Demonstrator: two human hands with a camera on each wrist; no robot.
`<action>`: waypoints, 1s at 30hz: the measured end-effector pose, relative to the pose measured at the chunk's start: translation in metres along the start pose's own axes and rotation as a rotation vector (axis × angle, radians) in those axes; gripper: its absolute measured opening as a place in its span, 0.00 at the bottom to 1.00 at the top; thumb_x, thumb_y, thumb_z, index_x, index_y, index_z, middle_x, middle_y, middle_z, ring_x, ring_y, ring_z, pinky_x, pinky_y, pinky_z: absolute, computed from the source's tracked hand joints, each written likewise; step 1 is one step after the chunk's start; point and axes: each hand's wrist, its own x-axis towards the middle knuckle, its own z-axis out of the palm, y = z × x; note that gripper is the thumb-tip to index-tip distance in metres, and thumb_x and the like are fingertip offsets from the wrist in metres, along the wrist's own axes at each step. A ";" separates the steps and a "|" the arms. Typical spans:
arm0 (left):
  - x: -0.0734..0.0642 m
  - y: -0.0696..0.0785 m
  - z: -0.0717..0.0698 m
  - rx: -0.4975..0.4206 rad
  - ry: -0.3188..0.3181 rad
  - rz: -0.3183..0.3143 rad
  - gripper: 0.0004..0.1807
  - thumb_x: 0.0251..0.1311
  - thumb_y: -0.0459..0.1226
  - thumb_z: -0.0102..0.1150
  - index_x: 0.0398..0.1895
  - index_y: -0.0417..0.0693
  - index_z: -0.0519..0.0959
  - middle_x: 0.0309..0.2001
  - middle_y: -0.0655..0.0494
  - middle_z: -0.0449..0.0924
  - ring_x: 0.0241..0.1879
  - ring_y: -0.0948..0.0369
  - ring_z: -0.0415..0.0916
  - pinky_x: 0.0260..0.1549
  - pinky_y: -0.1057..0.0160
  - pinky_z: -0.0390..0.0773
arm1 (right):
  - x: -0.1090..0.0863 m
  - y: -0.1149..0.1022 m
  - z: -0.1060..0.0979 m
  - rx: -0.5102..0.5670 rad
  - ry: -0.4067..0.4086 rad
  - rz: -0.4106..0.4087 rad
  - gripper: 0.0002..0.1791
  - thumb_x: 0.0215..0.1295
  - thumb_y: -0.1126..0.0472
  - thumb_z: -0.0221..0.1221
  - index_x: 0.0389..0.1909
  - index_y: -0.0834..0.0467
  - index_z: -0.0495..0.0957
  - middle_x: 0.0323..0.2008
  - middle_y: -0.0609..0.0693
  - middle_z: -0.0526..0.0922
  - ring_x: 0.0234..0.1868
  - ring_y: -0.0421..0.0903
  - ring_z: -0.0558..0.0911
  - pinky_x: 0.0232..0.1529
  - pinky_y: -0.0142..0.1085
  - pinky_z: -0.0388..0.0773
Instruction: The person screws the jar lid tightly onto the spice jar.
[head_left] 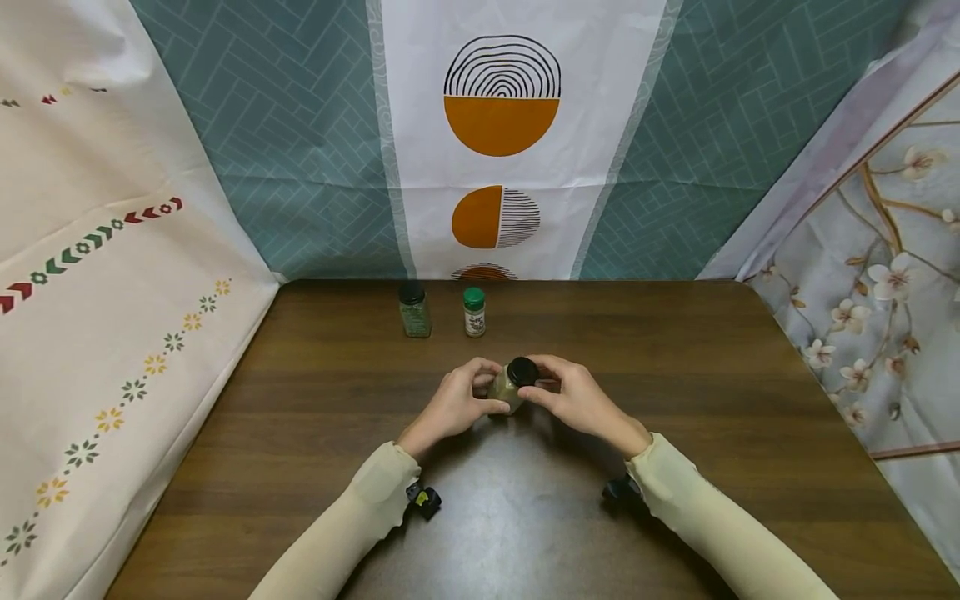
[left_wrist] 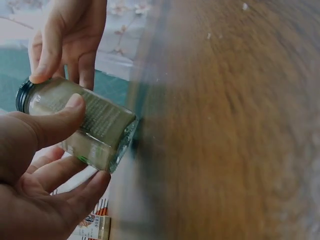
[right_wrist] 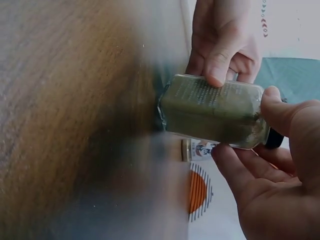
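A square glass spice jar (head_left: 504, 395) of pale green powder, with a black lid (head_left: 522, 372), is held tilted over the table between both hands. My left hand (head_left: 459, 402) grips its body, the thumb across the printed side in the left wrist view and the fingers beneath. At the lid end, my right hand (head_left: 576, 398) pinches the jar's shoulder between thumb and fingers. The jar's base (left_wrist: 124, 145) appears close to the tabletop in the left wrist view. Powder shows through the glass body (right_wrist: 215, 112) in the right wrist view.
Toward the back of the brown wooden table (head_left: 337, 467) stand a black-lidded jar of green herbs (head_left: 416, 318) and a smaller green-capped shaker (head_left: 475, 321). A patterned cloth (head_left: 315, 150) hangs behind the back edge. Further cloths hang at both sides.
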 end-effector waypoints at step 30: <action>0.012 0.000 0.007 -0.067 0.080 -0.046 0.27 0.54 0.33 0.78 0.58 0.41 0.80 0.56 0.45 0.85 0.54 0.49 0.86 0.50 0.55 0.87 | 0.015 -0.004 0.000 -0.061 0.021 0.037 0.24 0.66 0.61 0.70 0.62 0.61 0.80 0.59 0.59 0.83 0.59 0.58 0.85 0.58 0.51 0.83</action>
